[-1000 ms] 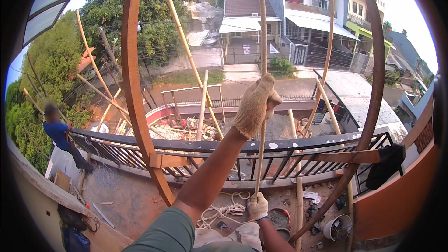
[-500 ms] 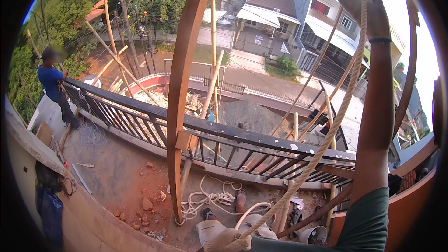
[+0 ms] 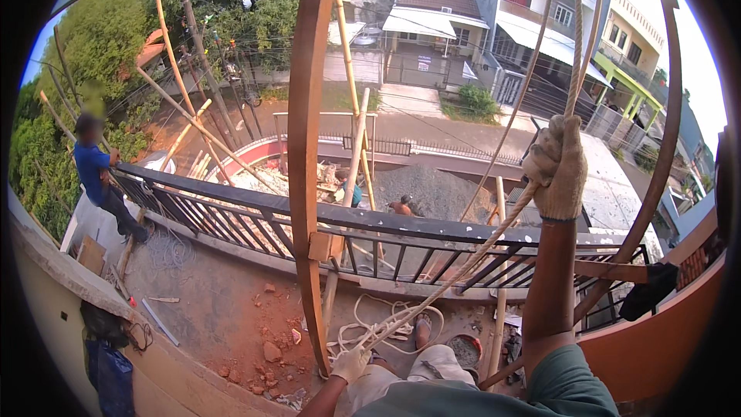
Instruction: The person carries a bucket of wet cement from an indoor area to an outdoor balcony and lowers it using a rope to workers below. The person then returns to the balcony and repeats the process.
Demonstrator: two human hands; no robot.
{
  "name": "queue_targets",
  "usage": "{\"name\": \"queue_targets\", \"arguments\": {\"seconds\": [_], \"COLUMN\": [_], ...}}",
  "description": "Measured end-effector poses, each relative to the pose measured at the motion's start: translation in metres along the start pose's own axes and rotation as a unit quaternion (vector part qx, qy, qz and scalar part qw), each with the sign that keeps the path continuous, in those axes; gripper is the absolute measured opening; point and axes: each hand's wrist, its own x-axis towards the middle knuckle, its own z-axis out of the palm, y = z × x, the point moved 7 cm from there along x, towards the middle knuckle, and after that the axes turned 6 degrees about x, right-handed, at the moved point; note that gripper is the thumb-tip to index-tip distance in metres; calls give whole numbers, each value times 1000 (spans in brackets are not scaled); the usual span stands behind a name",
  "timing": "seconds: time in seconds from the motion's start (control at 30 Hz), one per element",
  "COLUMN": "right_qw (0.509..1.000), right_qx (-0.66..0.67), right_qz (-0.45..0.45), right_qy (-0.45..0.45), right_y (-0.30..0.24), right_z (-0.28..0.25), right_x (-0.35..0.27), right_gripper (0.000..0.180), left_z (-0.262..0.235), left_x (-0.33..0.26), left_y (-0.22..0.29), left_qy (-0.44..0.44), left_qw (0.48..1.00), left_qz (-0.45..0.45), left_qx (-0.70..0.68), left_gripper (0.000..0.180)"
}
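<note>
Cream twisted rope [image 3: 472, 261] is seen in the head view, entering from above, gripped by the raised, gloved right hand [image 3: 557, 166] and slanting down to the gloved left hand [image 3: 351, 363], closed around it. Some length seems already gathered, judging by the slack loops [image 3: 390, 323] by the feet; what is left overhead, and any load, cannot be told. Room is bounded ahead by the black metal railing [image 3: 417, 224], leftward by the wooden post [image 3: 309, 147] near the left hand, and low down by the mortar bucket [image 3: 466, 350].

Right hand [image 3: 559, 170] clenched high atop a near-vertical forearm [image 3: 552, 286], left hand [image 3: 351, 363] low, curled tight
</note>
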Motion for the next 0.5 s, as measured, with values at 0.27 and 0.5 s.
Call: {"name": "queue_targets", "arguments": {"seconds": [0.27, 0.5], "right_qw": [934, 856], "right_qx": [-297, -483], "right_qz": [6, 87], "right_qy": [199, 160], "right_y": [135, 281], "right_z": [-154, -222], "right_x": [-177, -308], "right_gripper": [37, 30], "left_z": [-184, -481], "left_x": [171, 226], "left_y": [251, 596], "left_qy": [69, 46], "left_qw": [959, 730], "left_qz": [247, 524], "left_qx": [-117, -436], "left_gripper": [52, 31]}}
